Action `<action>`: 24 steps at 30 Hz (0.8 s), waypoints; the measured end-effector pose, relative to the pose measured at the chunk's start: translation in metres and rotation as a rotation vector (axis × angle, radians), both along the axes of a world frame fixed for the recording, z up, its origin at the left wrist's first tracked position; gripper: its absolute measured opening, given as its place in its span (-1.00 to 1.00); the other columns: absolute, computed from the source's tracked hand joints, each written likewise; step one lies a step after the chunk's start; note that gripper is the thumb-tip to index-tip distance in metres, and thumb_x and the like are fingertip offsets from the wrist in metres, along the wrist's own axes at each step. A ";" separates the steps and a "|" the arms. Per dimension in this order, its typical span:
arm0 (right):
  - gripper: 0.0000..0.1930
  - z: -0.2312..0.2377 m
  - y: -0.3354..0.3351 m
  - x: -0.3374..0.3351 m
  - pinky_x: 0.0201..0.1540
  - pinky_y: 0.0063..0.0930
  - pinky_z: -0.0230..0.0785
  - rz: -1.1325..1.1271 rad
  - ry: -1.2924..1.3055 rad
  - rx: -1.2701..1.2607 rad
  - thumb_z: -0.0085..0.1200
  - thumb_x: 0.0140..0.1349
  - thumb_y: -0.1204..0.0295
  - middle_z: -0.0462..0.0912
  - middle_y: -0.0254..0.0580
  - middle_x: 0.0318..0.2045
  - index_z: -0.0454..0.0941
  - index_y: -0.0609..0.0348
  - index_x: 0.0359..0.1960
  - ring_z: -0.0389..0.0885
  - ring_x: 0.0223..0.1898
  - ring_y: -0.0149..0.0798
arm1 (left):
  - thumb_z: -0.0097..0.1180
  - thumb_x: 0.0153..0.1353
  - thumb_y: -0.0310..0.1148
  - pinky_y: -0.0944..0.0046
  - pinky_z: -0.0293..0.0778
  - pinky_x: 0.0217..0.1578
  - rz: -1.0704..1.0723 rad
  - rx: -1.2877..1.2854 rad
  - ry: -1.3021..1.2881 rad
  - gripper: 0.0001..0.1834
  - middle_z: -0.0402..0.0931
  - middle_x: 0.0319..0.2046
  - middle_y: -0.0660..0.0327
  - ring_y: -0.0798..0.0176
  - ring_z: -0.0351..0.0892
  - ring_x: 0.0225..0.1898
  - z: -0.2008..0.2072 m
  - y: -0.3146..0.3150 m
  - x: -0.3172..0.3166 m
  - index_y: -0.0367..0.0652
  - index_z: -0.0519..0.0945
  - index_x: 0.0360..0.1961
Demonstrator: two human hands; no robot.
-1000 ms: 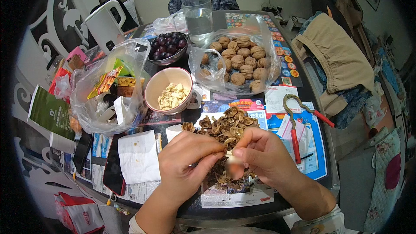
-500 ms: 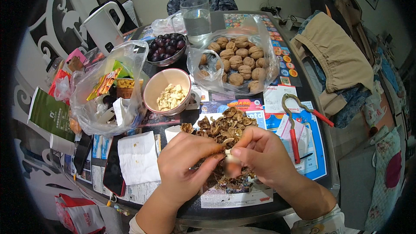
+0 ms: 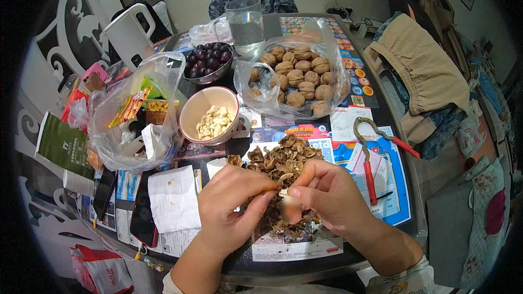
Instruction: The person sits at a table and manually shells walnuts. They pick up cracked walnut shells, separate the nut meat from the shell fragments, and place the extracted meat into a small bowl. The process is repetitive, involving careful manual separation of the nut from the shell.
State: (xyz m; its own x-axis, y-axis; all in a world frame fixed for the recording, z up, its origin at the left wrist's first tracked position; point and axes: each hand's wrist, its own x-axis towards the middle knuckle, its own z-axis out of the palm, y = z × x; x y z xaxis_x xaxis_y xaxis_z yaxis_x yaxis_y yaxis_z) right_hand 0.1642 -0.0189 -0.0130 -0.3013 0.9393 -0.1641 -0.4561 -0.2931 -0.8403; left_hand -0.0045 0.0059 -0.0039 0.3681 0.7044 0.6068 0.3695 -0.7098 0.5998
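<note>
Over a heap of broken walnut shells (image 3: 279, 163), my two hands meet with bent fingers. A small pale piece of walnut kernel (image 3: 284, 192) sits between the fingertips. My left hand (image 3: 229, 198) pinches it from the left with thumb and forefinger. From the other side, my right hand (image 3: 335, 196) has its thumb and forefinger closed on the same piece. Beyond the left hand stands a white bowl with a dark rim (image 3: 188, 110), holding peeled kernel pieces (image 3: 216, 123). A blurred patch hides part of the area under the fingertips.
Whole walnuts (image 3: 296, 78) fill a clear plastic bag at the back. A red-handled nutcracker (image 3: 369, 177) lies on papers at right. Nearby are a bowl of grapes (image 3: 208, 60), a glass mug of water (image 3: 245, 24), a bag of wrappers (image 3: 103, 130), a napkin (image 3: 174, 198) and a phone (image 3: 143, 212).
Both hands stay almost in place, with slight finger movement at the kernel piece. The rest of the table looks the same.
</note>
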 end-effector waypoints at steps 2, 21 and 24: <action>-0.89 0.001 0.000 0.001 -0.52 -0.58 0.35 -0.013 -0.003 0.005 0.03 0.04 0.55 0.52 -0.10 -0.58 0.34 0.27 -0.45 0.51 -0.60 -0.35 | 0.17 -0.26 -0.58 0.34 0.34 -0.49 0.006 0.023 0.016 -0.82 0.51 -0.52 0.17 0.21 0.45 -0.52 0.001 0.000 0.001 -0.23 0.55 -0.50; -0.87 0.011 -0.006 -0.001 -0.35 -0.64 0.34 0.024 -0.185 0.172 0.08 -0.03 0.64 0.50 -0.24 -0.48 0.40 0.29 -0.43 0.46 -0.43 -0.50 | 0.11 -0.23 -0.60 0.36 0.34 -0.48 -0.014 -0.021 -0.049 -0.83 0.43 -0.55 0.17 0.24 0.42 -0.55 -0.006 0.004 -0.002 -0.26 0.48 -0.50; -0.85 0.013 -0.008 0.000 -0.27 -0.58 0.37 0.015 -0.234 0.217 0.07 -0.05 0.69 0.50 -0.21 -0.43 0.41 0.30 -0.41 0.49 -0.39 -0.45 | 0.06 -0.10 -0.58 0.39 0.33 -0.45 -0.016 -0.341 -0.289 -0.87 0.44 -0.52 0.16 0.32 0.41 -0.51 -0.004 -0.001 0.006 -0.30 0.43 -0.45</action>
State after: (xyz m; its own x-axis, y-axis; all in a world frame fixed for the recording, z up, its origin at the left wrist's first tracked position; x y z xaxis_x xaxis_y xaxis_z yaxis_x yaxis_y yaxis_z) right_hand 0.1643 -0.0267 -0.0001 -0.2926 0.9559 -0.0271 -0.2399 -0.1008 -0.9655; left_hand 0.0013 0.0045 -0.0077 0.2298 0.8777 0.4205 0.1429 -0.4578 0.8775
